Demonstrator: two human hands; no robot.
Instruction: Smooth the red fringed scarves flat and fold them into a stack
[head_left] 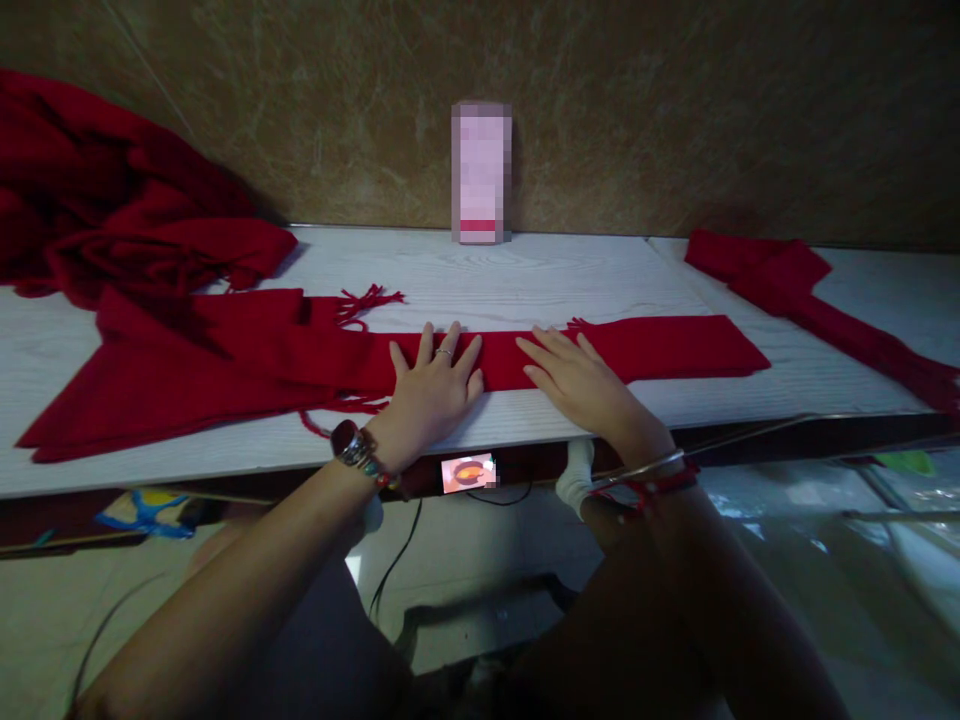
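Note:
A red fringed scarf [675, 345] lies lengthwise along the white wood-grain table, folded into a narrow strip in the middle and spread wider at the left end. My left hand [435, 390] rests on the strip with fingers spread, a ring on one of them. To its right, my right hand [574, 378] lies flat on the same strip, fingers stretched out. Neither hand grasps the cloth. Tassels show at the scarf's edges, left of my left hand and just above my right hand.
A crumpled heap of red cloth [135, 200] sits at the back left. Another folded red scarf [802, 290] lies on the right. A pixelated pink upright object [481, 175] stands against the brown wall. Below the table edge, a lit screen [466, 473] and a cable [397, 560] are visible.

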